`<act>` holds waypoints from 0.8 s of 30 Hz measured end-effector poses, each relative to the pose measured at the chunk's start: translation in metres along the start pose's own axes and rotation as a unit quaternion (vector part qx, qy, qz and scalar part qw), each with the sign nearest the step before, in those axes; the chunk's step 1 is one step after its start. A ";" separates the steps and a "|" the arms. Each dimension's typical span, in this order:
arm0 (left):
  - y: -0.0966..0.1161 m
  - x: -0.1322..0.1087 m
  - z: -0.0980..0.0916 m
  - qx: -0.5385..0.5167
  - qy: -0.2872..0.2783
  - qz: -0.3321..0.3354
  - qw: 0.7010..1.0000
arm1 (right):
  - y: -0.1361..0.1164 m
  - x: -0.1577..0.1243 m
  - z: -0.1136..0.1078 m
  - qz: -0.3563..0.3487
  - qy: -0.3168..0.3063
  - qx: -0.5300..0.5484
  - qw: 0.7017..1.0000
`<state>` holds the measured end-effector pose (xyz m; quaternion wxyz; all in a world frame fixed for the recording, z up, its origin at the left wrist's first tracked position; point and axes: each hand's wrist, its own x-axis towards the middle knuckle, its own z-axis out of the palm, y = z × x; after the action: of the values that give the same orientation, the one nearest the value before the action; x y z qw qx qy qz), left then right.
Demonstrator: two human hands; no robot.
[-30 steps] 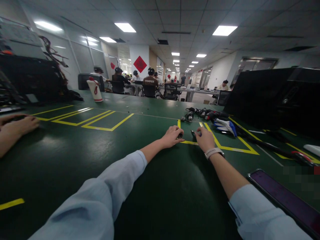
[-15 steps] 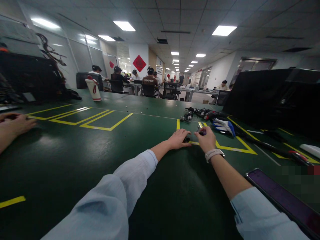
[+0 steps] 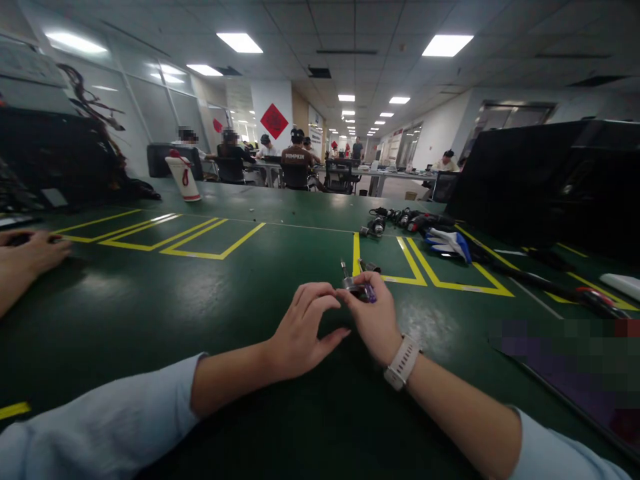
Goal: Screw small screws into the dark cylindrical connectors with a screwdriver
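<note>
My right hand (image 3: 376, 313), with a pale watch band at the wrist, grips a small metal-and-purple part (image 3: 361, 289). A thin metal pin stands up at its left end; its exact kind I cannot make out. My left hand (image 3: 305, 327) is just to the left, fingers curved and thumb spread apart, with nothing between them. Its fingertips come close to the right hand's fingers; whether they touch is unclear. Beyond the held part, a small dark metal piece (image 3: 371, 267) lies on the green table (image 3: 240, 307), partly hidden by my right hand.
Yellow tape (image 3: 465, 288) outlines rectangles. Farther back lie metal fittings with cables (image 3: 377, 227) and a blue-and-white glove (image 3: 447, 245). A white cup (image 3: 184, 177) stands at the far left. Another person's hand (image 3: 35, 257) rests at the left edge. Dark equipment (image 3: 540, 187) stands right.
Both hands have come back toward me and leftward. My right hand brought the metal-and-purple part along; my left hand left the dark piece on the table and its fingers spread.
</note>
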<state>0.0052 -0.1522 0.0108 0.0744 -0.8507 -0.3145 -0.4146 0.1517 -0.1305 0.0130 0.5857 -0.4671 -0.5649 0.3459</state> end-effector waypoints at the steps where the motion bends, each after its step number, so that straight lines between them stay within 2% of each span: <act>1: 0.000 -0.004 -0.008 0.007 -0.025 0.008 1.000 | -0.004 -0.010 0.002 0.020 -0.018 0.018 0.999; 4: 0.000 -0.010 -0.023 0.014 -0.126 0.040 0.991 | -0.015 -0.037 0.007 0.085 -0.091 0.062 0.990; 7: 0.002 -0.009 -0.029 0.025 -0.214 0.069 0.974 | -0.019 -0.057 0.009 0.134 -0.115 0.091 0.980; 11: 0.010 -0.005 -0.031 0.026 -0.289 0.117 0.950 | -0.017 -0.074 0.009 0.161 -0.119 0.133 0.971; 14: 0.016 -0.004 -0.033 0.023 -0.323 0.124 0.938 | -0.016 -0.080 0.005 0.162 -0.140 0.145 0.966; 19: 0.021 -0.003 -0.035 0.026 -0.378 0.099 0.920 | -0.016 -0.079 -0.009 0.134 -0.187 0.089 0.969; 24: 0.027 0.002 -0.037 0.053 -0.377 0.139 0.914 | -0.016 -0.070 -0.026 0.170 -0.214 0.139 0.952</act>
<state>-0.0024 -0.1867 0.0402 0.0526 -0.9737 -0.2195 -0.0317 0.1669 -0.2049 0.0064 0.4425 -0.3849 -0.5355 0.6077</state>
